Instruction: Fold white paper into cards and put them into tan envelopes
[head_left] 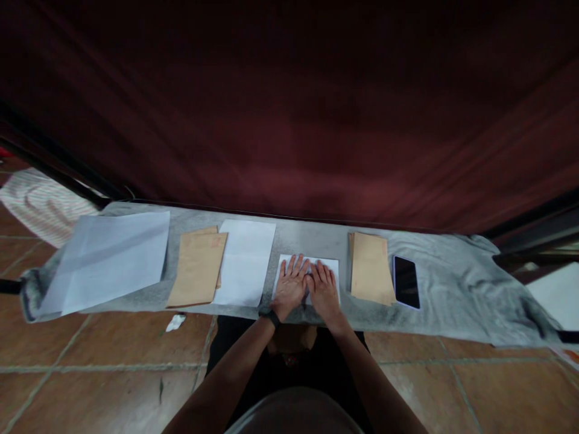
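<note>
A white sheet of paper [334, 266], which looks folded smaller than the other sheets, lies on the grey cloth in front of me. My left hand [291, 286] rests flat on its left half with the fingers spread. Flat on the right half is my right hand [324, 290], its thumb close to the left hand. Both palms cover much of the paper. A larger white sheet [246, 259] lies just left of my hands, partly beside a stack of brown envelopes [199, 268]. To the right sits another stack of brown envelopes [371, 267].
A phone [406, 282] lies right of the envelopes. Large white sheets [117, 256] spread over the left end of the grey cloth [461, 289]. A dark red curtain [289, 150] hangs along the far edge. A crumpled white scrap [175, 322] is on the tiled floor.
</note>
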{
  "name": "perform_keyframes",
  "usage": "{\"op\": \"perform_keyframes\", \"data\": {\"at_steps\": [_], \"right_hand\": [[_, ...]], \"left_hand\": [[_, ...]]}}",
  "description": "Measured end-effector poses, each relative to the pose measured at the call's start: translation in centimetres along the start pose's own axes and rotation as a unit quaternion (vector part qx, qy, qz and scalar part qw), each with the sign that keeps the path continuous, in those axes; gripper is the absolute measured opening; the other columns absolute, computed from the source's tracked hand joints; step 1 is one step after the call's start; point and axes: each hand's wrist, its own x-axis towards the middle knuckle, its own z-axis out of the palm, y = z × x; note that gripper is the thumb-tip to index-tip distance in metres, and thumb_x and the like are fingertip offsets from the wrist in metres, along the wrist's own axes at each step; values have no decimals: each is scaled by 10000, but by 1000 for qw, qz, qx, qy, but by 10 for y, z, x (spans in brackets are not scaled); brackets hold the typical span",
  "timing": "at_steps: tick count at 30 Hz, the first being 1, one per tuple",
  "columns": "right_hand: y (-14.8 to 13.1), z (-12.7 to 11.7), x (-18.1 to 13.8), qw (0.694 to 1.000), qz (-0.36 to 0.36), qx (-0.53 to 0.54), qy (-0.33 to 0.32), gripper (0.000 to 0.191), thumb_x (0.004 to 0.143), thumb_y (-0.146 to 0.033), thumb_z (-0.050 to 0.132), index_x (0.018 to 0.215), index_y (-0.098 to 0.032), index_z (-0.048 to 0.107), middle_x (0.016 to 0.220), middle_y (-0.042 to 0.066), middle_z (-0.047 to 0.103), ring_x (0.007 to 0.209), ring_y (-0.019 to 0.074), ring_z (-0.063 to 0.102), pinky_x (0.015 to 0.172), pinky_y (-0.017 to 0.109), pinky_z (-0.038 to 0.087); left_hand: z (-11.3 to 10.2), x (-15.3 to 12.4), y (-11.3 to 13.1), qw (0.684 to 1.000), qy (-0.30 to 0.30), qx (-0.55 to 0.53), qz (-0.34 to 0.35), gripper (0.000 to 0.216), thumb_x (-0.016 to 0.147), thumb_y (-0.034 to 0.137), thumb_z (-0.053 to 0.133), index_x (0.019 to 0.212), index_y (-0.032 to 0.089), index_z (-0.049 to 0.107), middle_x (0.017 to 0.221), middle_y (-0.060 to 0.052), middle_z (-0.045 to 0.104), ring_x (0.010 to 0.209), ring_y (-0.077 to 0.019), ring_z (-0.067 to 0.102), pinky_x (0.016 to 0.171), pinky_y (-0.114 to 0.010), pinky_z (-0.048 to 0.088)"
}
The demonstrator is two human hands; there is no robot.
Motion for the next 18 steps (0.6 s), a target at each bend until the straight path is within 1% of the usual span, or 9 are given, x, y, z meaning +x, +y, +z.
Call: {"op": "perform_keyframes", "data": {"at_steps": [2,6,10,12,15,18], "right_hand": [[2,4,1,1000,1,-15,0,484,1052,-346,352,1487,-166,465,1571,135,413,1452,286,349,1166,511,274],[10,8,-2,999,0,-34,5,495,1051,-334,340,1509,-173,434,1590,130,381,1461,292,333,1175,512,253],[17,11,0,999,23,-43,15,497,1041,-340,375,1504,-171,444,1599,148,357,1457,305,341,1169,518,260],[20,13,1,998,33,-48,22,503,1041,-354,384,1506,-169,439,1601,159,350,1451,311,350,1162,524,273],[23,15,2,997,41,-50,38,534,1042,-379,384,1518,-138,410,1596,194,345,1444,324,359,1150,526,300],[25,18,1,996,49,-50,58,597,1042,-418,371,1524,-65,373,1576,243,355,1443,350,354,1140,527,325]], "left_hand": [[1,-1,-1,1000,4,-3,2,554,995,274,364,1547,220,355,1631,-66,309,1527,-270,213,1239,-543,171],[4,0,1,1000,13,-8,-11,548,1007,290,361,1551,226,346,1638,-73,287,1525,-275,219,1237,-540,173],[3,1,1,999,18,-2,-34,559,1012,369,414,1552,244,349,1647,-108,247,1518,-329,224,1220,-578,173],[1,1,0,999,14,8,-43,592,1005,427,443,1555,232,348,1646,-137,234,1514,-358,219,1210,-595,175],[-4,1,0,998,1,29,-55,663,993,497,459,1565,190,325,1637,-186,223,1510,-388,207,1199,-603,187],[-7,-1,1,996,-11,48,-70,704,993,517,454,1573,151,296,1624,-229,221,1504,-403,209,1191,-596,204]]}}
